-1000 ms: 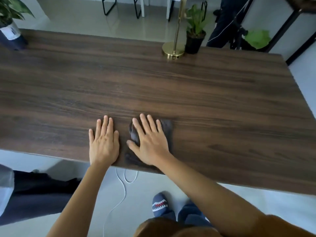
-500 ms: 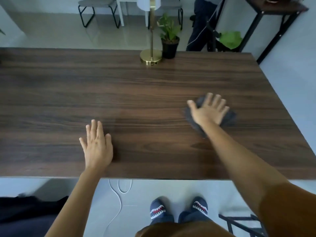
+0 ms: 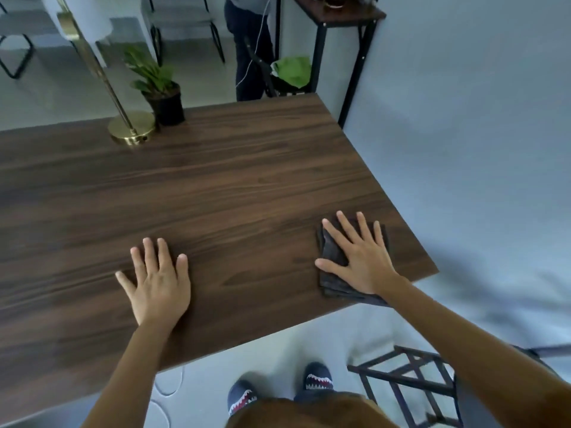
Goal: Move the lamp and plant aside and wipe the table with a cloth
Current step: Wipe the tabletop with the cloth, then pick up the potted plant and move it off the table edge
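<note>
My right hand (image 3: 360, 257) lies flat, fingers spread, pressing a folded dark grey cloth (image 3: 332, 257) onto the dark wooden table (image 3: 231, 186) near its front right corner. My left hand (image 3: 157, 279) rests flat and open on the bare wood near the front edge, holding nothing. A brass lamp (image 3: 131, 129) with a round base and slim pole stands at the far edge. Right beside it is a small green plant in a black pot (image 3: 165, 103).
A black metal rack (image 3: 408, 384) stands on the floor below the table's right corner. A white cable (image 3: 168, 390) lies on the floor by my feet. Behind the table stand a person (image 3: 247, 50), a side table (image 3: 340, 13) and chairs (image 3: 18, 41).
My right hand slid the cloth from beside my left hand across to the right and then back toward the front right corner. My view swung right. The left hand stayed flat on the table.
</note>
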A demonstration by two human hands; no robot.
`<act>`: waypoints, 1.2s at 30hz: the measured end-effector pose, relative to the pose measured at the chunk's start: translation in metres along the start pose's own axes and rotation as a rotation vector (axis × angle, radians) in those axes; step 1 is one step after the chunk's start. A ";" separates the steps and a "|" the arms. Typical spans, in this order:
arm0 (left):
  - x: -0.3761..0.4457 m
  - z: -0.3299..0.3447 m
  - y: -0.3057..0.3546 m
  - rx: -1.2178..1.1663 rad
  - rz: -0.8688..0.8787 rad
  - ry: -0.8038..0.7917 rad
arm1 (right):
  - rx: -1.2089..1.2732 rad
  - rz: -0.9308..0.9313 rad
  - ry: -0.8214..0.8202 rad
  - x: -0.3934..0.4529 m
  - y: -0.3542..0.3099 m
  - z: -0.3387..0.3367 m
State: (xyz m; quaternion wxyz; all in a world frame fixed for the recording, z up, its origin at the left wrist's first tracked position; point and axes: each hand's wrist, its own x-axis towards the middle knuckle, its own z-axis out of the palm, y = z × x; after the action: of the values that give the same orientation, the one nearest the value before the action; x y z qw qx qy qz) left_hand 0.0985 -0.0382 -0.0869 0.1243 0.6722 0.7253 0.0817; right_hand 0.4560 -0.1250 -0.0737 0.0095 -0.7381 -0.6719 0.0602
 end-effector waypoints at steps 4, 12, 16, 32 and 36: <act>-0.001 0.002 0.000 0.036 0.000 0.001 | -0.017 0.000 -0.067 0.003 0.077 -0.013; 0.000 -0.010 0.011 -0.045 -0.069 -0.045 | 0.108 -0.135 -0.087 0.027 0.089 -0.032; 0.023 -0.035 0.024 -0.180 -0.060 0.016 | 0.390 -0.234 -0.017 0.092 0.035 -0.065; 0.291 -0.085 0.086 -0.971 -0.132 0.091 | 0.908 -0.077 -0.145 0.370 -0.200 -0.087; 0.336 -0.073 0.092 -1.138 -0.173 0.148 | 0.967 -0.038 -0.153 0.419 -0.220 -0.084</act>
State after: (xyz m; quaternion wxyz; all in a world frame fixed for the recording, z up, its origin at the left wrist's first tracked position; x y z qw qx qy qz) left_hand 0.1437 0.3073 -0.0147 0.4214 0.4302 0.6261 0.4953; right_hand 0.2843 0.3183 -0.0017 0.3029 -0.6302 -0.5792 0.4191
